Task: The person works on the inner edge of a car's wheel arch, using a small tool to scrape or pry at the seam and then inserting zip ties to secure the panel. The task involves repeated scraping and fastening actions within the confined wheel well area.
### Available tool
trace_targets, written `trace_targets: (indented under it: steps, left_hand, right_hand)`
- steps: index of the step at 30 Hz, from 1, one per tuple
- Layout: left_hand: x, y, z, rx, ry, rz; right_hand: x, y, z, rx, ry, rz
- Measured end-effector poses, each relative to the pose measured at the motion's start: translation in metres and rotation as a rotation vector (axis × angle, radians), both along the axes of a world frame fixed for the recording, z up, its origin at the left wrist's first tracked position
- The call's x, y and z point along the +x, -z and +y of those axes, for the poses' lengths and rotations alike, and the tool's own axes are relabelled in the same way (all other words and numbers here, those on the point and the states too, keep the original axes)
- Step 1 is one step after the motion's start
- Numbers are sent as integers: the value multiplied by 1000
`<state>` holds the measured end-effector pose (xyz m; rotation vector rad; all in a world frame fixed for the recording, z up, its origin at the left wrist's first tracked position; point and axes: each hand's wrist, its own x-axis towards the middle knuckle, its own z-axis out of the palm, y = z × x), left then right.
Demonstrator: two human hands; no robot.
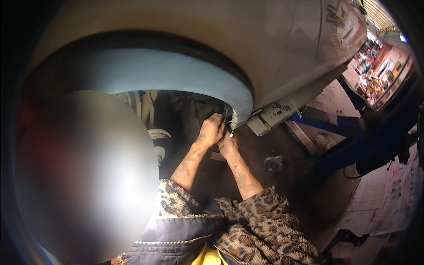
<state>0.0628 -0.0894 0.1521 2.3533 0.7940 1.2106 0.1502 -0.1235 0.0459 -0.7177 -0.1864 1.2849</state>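
Note:
Both of my hands meet at the lower rear end of a car's wheel arch (176,70), whose inner rim looks pale blue-grey. My left hand (213,129) is closed, its fingers bent against the dark inner side of the arch. Just below and to its right, my right hand (229,145) is curled close against it, with the fingertips mostly hidden. A small white piece (232,134) hangs beside the right hand, below the arch end. What the fingers grip is too small and too covered to make out.
A large blurred round object (88,176) fills the left side. Pale ribbed rubber (159,134) shows inside the arch. The sill (274,117) runs off to the right above a blue lift arm (340,154). Cluttered shelves (384,75) stand far right.

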Motion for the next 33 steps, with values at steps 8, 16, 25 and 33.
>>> trace_targets:
  steps: [8, 16, 25, 33]
  left_hand:
    - [-13, -1, 2, 56, -84, 142]
    - [-2, 1, 0, 109, -27, 79]
    - [-1, -9, -4, 13, -66, 147]
    - [0, -3, -1, 79, -69, 103]
  right_hand:
    - [-16, -49, -40, -22, 11, 54]
    - [-10, -72, -53, -4, 217, -457]
    - [-12, -64, -60, -107, 530, -1291]
    - [-4, -79, -72, -1, 521, -1415]
